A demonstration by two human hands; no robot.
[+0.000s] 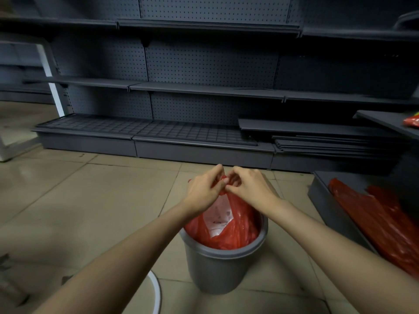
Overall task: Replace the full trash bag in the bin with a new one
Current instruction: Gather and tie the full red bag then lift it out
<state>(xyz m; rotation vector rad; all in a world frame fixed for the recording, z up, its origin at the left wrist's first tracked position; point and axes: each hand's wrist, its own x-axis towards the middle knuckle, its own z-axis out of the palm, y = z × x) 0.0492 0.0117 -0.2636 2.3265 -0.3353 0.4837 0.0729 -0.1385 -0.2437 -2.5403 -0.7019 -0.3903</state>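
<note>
Head view, nearest edge: a white round rim (156,293) shows at the bottom, cut off by the frame, on the tiled floor (68,211).
Floor: pale beige tiles with dark joints, glossy, with dim reflections at the left.
Bin: a grey round bin (217,268) stands upright on the floor between the two forearms.
Full trash bag: a red trash bag (240,225) sits inside the bin, its top drawn up above the rim; white paper shows through the plastic.
Left hand: the left hand (204,189) pinches the gathered top of the bag, fingers curled on the red plastic.
Right hand: the right hand (249,186) pinches the same gathered top, fingertips touching those of the left hand.
Right side: loose red bags (374,214) lie on a low dark shelf (322,196) just beside the bin.
Further right: a red packet (411,121) lies on a higher dark ledge, partly cut off.
Far wall: dark grey pegboard shelving (204,87) runs the width of the room, with flat shelf boards (328,141) stacked on its base at the right.
Far left: a white frame (51,80) leans by the shelving end.
</note>
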